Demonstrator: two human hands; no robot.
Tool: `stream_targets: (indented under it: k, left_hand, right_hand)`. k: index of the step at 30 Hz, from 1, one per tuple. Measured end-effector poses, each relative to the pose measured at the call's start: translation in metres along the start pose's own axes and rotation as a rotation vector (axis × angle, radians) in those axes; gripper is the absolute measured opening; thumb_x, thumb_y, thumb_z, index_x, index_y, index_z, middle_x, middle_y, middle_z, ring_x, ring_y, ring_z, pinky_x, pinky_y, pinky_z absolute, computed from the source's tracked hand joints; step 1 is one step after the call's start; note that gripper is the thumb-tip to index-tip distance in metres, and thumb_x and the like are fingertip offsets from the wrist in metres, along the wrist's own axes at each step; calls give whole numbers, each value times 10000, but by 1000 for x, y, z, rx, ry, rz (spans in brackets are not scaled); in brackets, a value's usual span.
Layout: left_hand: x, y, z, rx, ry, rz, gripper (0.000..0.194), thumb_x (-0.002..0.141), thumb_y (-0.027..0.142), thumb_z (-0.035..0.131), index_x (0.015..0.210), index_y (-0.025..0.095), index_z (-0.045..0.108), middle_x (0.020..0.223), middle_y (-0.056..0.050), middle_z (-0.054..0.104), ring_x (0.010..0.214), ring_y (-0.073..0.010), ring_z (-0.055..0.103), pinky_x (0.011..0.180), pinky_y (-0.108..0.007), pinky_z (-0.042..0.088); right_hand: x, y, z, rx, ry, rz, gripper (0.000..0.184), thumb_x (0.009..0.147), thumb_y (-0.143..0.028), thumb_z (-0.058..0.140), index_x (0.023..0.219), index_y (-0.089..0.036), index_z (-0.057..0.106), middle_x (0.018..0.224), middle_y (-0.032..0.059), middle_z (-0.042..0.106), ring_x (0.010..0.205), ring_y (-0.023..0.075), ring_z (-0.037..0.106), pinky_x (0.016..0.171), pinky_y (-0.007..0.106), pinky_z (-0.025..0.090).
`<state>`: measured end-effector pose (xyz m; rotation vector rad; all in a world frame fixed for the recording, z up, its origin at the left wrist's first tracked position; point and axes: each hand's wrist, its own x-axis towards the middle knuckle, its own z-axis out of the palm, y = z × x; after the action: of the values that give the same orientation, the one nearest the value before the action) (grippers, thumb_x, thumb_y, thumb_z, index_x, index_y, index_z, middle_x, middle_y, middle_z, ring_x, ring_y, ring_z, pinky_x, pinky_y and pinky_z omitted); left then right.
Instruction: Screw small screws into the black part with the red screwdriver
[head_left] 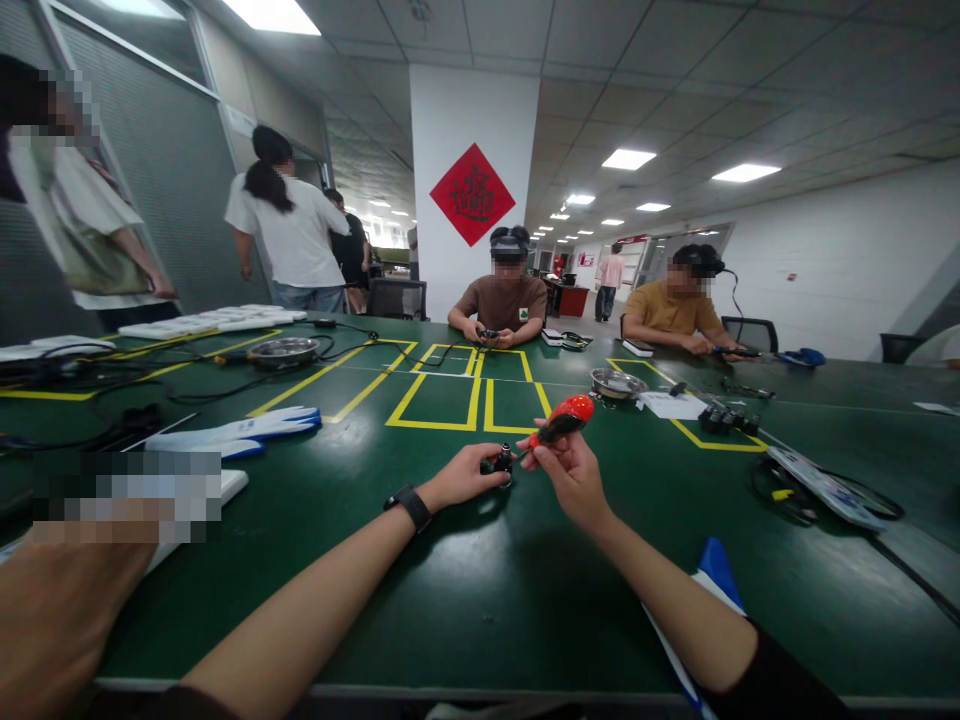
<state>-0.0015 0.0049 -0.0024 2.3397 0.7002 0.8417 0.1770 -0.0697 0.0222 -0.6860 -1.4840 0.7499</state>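
Note:
My left hand (466, 478), with a dark watch on its wrist, pinches a small black cylindrical part (505, 460) with shiny metal bits, held upright just above the table. My right hand (576, 482) is closed around a screwdriver (562, 420) with a red and black handle. Its handle tilts up to the right and its shaft points down-left toward the black part. Whether the screwdriver's tip touches the part cannot be made out, as my fingers partly hide it.
The green table (480, 590) bears yellow tape outlines. A metal bowl (616, 384), black parts (727, 420) and a power strip (825, 488) lie right; gloves (240, 432) and another bowl (283, 351) left. Another person's arm (75, 600) enters lower left. Two people sit opposite.

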Motion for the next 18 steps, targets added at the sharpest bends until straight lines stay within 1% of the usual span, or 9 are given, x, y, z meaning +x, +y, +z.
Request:
stream_targets:
  k: [3,11,18]
  left_hand:
    - [0,0,0,4,-9,-4,202,776,276,587,913,134,630,829,-20,617,773,-155,545,714,-264,423]
    - [-2,2,0,-8,17,5,276,726,262,631,973,146,584,861,-15,607,792,-155,543,726,-263,429]
    - [-2,0,0,3,2,0,197,751,265,608,898,134,603,825,-10,607,765,-148,542,711,-255,420]
  right_hand:
    - [0,0,0,-14,-6,-5,341,842,-280,558,1166,-202,484,939,69,668,711,155,642,716,347,536]
    - [-1,0,-1,-37,-5,-16,339,843,-273,559,1168,-208,488,946,70,670,702,154,645,704,343,533]
    - [-1,-2,0,-57,-13,-15,338,843,-283,557,1166,-204,492,925,65,659,708,157,645,712,349,534]
